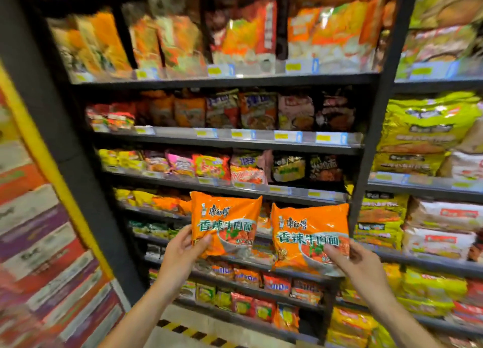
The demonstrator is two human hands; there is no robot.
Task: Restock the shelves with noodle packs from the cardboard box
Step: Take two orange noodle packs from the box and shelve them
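Dark metal shelves (230,143) stocked with instant noodle packets fill the head view, yellow price tags (281,136) along their front edges. Before the lower shelves, the left hand (183,251) pinches the lower left corner of one orange noodle pack (226,222). Just right of it, the right hand (358,261) pinches the lower right corner of a second orange noodle pack (308,232). Both packs are upright, facing the camera.

- My two orange packs (226,224) (309,236) block mid-frame shelves (230,188).
- Tiers crammed; a dark gap at centre right.
- Black upright (376,128) walls off the right bay.
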